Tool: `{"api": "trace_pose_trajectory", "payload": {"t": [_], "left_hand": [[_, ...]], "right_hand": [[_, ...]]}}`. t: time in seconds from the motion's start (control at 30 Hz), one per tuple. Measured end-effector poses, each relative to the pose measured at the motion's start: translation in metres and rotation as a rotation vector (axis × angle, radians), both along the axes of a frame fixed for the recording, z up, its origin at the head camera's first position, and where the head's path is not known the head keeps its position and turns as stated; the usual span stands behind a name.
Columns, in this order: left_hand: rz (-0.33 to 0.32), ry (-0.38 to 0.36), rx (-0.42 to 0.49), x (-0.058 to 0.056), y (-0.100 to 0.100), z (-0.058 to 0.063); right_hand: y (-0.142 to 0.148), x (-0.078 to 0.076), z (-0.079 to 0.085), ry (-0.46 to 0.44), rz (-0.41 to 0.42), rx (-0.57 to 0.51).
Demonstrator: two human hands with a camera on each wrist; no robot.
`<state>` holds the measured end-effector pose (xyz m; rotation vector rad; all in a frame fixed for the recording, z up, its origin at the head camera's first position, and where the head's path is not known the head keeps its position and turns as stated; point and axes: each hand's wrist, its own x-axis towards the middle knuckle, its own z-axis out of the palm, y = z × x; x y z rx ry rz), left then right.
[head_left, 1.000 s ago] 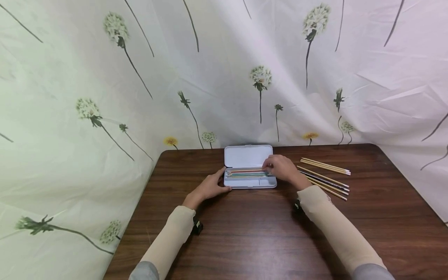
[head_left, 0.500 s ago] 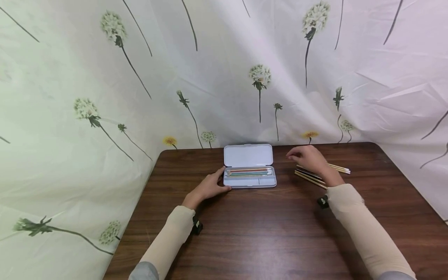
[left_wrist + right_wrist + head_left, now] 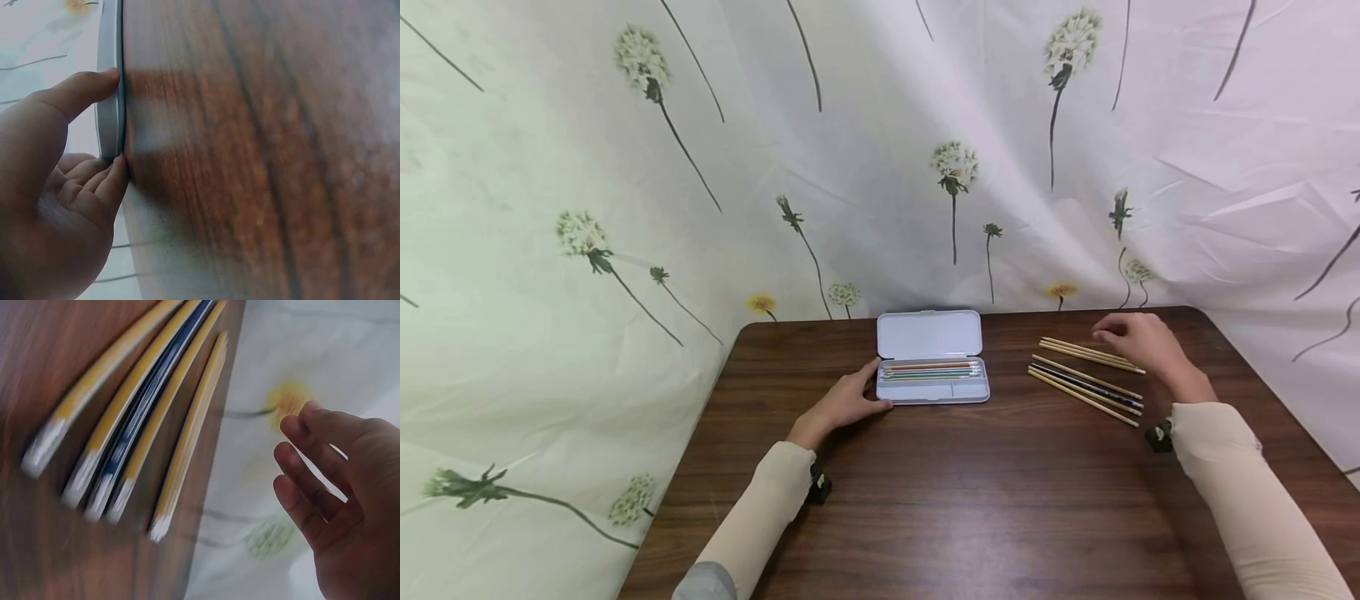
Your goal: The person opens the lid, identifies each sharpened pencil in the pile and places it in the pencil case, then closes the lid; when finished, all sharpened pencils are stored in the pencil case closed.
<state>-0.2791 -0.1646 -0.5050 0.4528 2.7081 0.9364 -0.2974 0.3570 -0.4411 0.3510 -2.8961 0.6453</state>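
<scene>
My left hand (image 3: pixel 844 400) spans the left end of a pale pencil case (image 3: pixel 930 334), thumb against its front edge and fingers by its side. The case lies with its lid raised. Inside, several coloured pencils (image 3: pixel 928 372) rest side by side in the back section. My right hand (image 3: pixel 1152 346) hovers above the eraser ends of loose pencils, holding nothing, its fingers loosely bent in the right wrist view. Below it lie a tight group of yellow pencils (image 3: pixel 1086 353) and, nearer, a spread of yellow pencils (image 3: pixel 1082 400) with dark ones (image 3: pixel 1084 384) among them.
The case and pencils lie near the back of a dark wooden table (image 3: pixel 940 500). A white cloth (image 3: pixel 865 183) printed with dandelions hangs directly behind and to the sides of the table.
My right hand has left the case and moved right, to over the far end of the loose pencils. The left hand has stayed at the case.
</scene>
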Motion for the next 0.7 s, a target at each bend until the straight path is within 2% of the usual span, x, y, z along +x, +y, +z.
{"api": "trace_pose_trajectory", "payload": {"t": [0.3, 0.53, 0.7], "left_hand": [[0.003, 0.005, 0.002, 0.002, 0.0, 0.0], [-0.001, 0.0, -0.003, 0.003, 0.001, 0.003], [0.001, 0.005, -0.005, 0.003, 0.001, 0.004]], "right_hand": [[0.034, 0.003, -0.018, -0.065, -0.066, 0.017], [0.046, 0.004, -0.038, -0.098, -0.104, 0.029], [0.049, 0.003, -0.044, -0.121, -0.122, 0.034]]}}
